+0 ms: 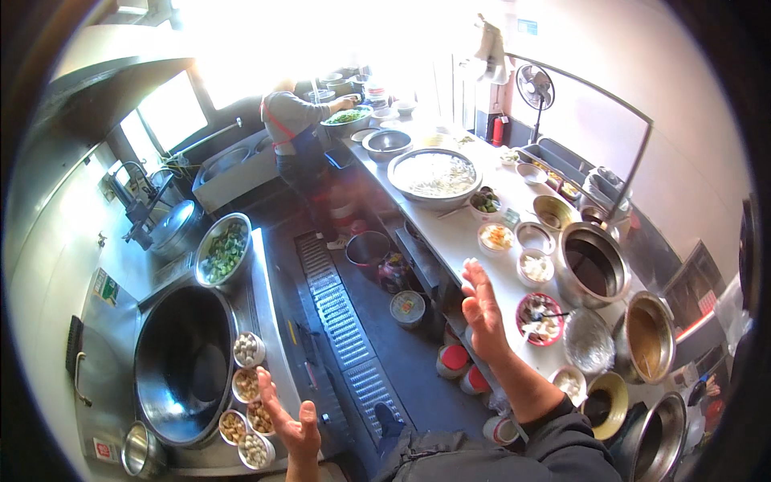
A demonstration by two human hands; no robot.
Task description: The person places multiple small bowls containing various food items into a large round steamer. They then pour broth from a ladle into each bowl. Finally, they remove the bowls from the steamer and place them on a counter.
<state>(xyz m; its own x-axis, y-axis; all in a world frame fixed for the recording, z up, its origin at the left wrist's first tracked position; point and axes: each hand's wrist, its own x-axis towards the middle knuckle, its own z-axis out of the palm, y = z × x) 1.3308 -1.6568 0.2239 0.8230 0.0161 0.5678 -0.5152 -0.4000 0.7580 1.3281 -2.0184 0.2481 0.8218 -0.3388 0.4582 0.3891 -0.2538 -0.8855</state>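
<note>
My left hand [288, 419] is raised with its thumb apart from the fingers, and nothing is in it. Beside it, several white tubs [261, 417] of pale and brown food pieces line the steel stove top, next to a large black wok [184, 367]. A steel bowl of cut green vegetables [223, 252] stands beyond the wok. Over the near edge of the worktop [415, 208], my right hand [483, 313] is held up, empty, fingers extended. Closest to it on the worktop are a red bowl [540, 319] holding pale pieces and a white tub [535, 268] of white food.
A co-worker [295, 126] stands at the far end by a basin of greens [347, 116]. Between stove and worktop runs a metal floor grate [337, 301]. A black bucket [367, 248] and red-lidded jars [453, 359] sit low beside the worktop. Deep steel pots [593, 265] stand at right.
</note>
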